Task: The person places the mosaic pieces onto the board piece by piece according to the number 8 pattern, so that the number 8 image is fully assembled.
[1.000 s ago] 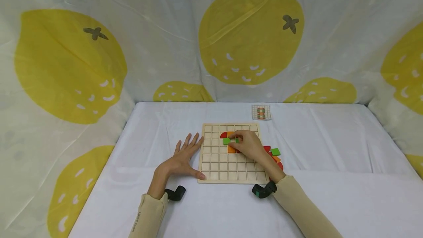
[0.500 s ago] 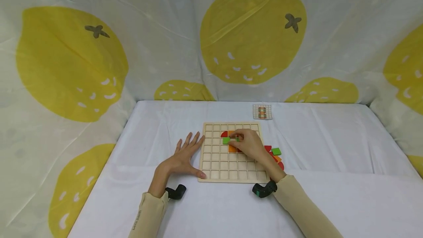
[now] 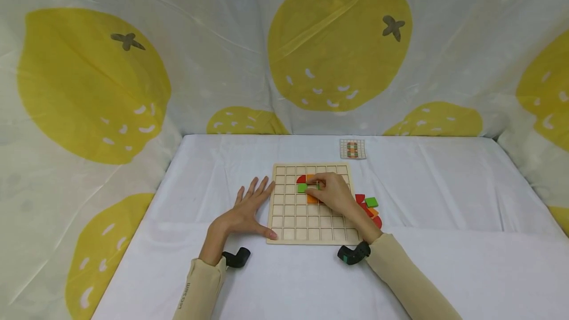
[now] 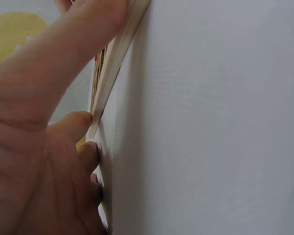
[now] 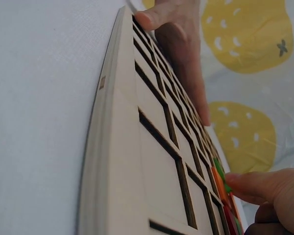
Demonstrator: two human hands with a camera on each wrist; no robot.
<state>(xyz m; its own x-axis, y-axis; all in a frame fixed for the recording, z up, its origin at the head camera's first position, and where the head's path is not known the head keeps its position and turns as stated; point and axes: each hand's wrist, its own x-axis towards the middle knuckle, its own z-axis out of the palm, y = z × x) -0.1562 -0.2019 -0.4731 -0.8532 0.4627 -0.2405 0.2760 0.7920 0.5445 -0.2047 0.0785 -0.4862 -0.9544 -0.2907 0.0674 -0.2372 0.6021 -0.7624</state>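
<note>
Green tile [image 3: 302, 188] has shifted left, apparently seating below the red piece [image 3: 301, 179]; right hand [image 3: 334, 193] thumb against it, fingertips apart; left hand [image 3: 242, 218] spread, touching board [image 3: 289, 221].

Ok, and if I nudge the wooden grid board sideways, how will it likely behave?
The wooden grid board is probably stiff: its edge looks straight in the right wrist view. It should slide rather than tip, since it lies flat on the white cloth. Leftward movement may meet resistance from the left hand, spread along its left edge.
</note>
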